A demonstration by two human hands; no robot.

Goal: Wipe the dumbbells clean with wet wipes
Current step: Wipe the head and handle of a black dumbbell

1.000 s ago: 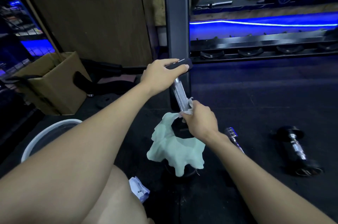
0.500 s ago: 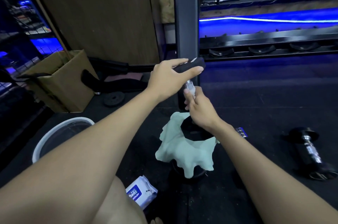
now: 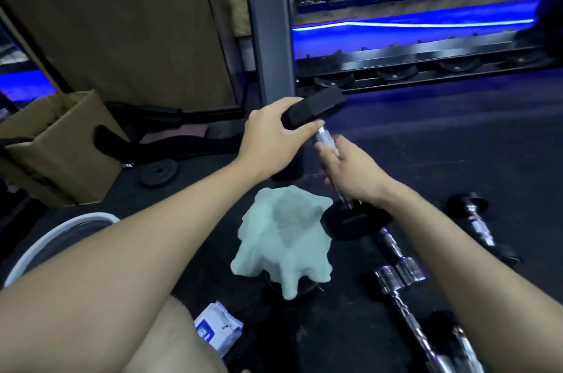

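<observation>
I hold a black hex-head dumbbell tilted above the floor. My left hand [image 3: 274,134] grips its upper head [image 3: 316,109]. My right hand [image 3: 350,171] is wrapped round the chrome handle [image 3: 324,136] just below that head, with a scrap of white wipe [image 3: 333,145] showing at the fingers. The lower head [image 3: 353,223] hangs beside a crumpled pale green cloth [image 3: 283,238], which covers a dark object. A blue and white pack of wet wipes [image 3: 217,331] lies by my knee. More dumbbells lie to the right: one black-headed [image 3: 479,226], and chrome ones [image 3: 396,253] near my right forearm.
A white-rimmed basin [image 3: 51,235] sits under my left arm. At the left are a cardboard box [image 3: 54,144] and a small weight plate [image 3: 158,173]. A grey rack post [image 3: 268,22] rises just behind the dumbbell, with a low rack rail [image 3: 426,58] beyond.
My right hand slid up the chrome handle from near the cloth to just under the upper head. The dumbbell's lower end swung right, off the green cloth.
</observation>
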